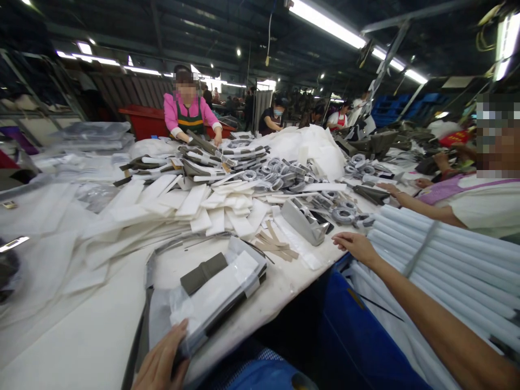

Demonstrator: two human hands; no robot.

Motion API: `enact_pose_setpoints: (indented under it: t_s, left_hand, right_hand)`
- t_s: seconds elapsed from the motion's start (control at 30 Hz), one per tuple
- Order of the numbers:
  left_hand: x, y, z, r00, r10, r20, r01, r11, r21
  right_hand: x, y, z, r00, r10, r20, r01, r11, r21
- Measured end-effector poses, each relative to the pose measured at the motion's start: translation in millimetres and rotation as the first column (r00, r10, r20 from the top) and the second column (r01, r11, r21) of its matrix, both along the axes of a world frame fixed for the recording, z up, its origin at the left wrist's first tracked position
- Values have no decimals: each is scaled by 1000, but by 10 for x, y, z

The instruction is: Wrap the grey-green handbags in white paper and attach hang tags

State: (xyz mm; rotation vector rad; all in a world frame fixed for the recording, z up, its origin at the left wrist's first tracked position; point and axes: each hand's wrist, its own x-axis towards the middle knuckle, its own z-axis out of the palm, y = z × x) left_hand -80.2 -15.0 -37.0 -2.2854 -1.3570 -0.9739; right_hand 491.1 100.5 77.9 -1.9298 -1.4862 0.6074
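Note:
A dark olive item, apparently a bag (203, 273), lies at the table's front edge, partly covered in white foam sheet and clear film. A long strap in grey wrapping loops around behind it. My left hand (164, 355) grips its near end, fingers on top of the wrapping and thumb at the side. To the right, my right hand (357, 246) hovers by the table edge, fingertips pinched together. Whatever may be between them is too small to make out. Just left of that hand stands a grey tape dispenser (304, 221), apart from it.
White foam sheets (195, 206) and brown paper strips (276, 244) lie beyond the bag. Wrapped straps (280, 173) are heaped behind. White wrapped rolls (447, 260) rise above a blue bin (357, 330) at right. Co-workers stand across the table (60, 325) and at right.

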Motion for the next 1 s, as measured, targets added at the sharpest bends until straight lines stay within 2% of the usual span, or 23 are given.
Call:
enact_pose_setpoints:
  t_s: [0.1, 0.13, 0.17, 0.2, 0.27, 0.33, 0.4, 0.5, 0.57, 0.63, 0.83, 0.9, 1.0]
  left_hand:
    - [71, -39, 79, 997, 54, 46, -54, 998, -22]
    - [97, -62, 115, 996, 73, 55, -71, 997, -39]
    - [124, -88, 152, 995, 87, 58, -83, 995, -59]
    - [150, -114, 189, 994, 95, 57, -90, 992, -86]
    - [197, -149, 244, 991, 107, 83, -95, 986, -139]
    - [226, -156, 269, 984, 115, 139, -89, 980, -180]
    - [242, -152, 274, 976, 124, 180, -86, 975, -206]
    - [261, -156, 283, 966, 128, 225, -78, 973, -218]
    - [270, -158, 298, 959, 121, 256, -67, 975, -210]
    - [274, -154, 313, 953, 110, 283, -55, 979, -198]
    - [277, -143, 300, 941, 127, 315, -66, 979, -195]
    - [284, -150, 275, 934, 135, 329, -69, 977, -204]
    - [292, -157, 245, 920, 143, 365, -66, 974, -217]
  right_hand:
    - [-375, -175, 269, 976, 210, 57, -210, 978, -3]
    - [-585, -210, 358, 943, 320, 96, -321, 947, -4]
    - [-833, -230, 440, 883, 446, 145, -451, 893, -4]
    - [-1111, -237, 514, 793, 574, 205, -586, 810, -2]
    - [-1712, -224, 632, 565, 775, 282, -807, 590, -5]
    - [-2306, -186, 704, 331, 891, 311, -933, 359, -36]
    - [-2834, -125, 725, 125, 936, 328, -982, 163, -91]
    - [-3457, 22, 671, -115, 930, 348, -979, -48, -197]
    - [-3761, 148, 603, -236, 904, 357, -951, -140, -275]
    - [-3996, 269, 534, -330, 870, 367, -910, -191, -367]
    - [-4460, 451, 409, -555, 775, 303, -724, -271, -634]
    - [-4578, 452, 387, -592, 756, 281, -660, -255, -706]
    - [-4741, 430, 370, -631, 733, 254, -556, -198, -807]
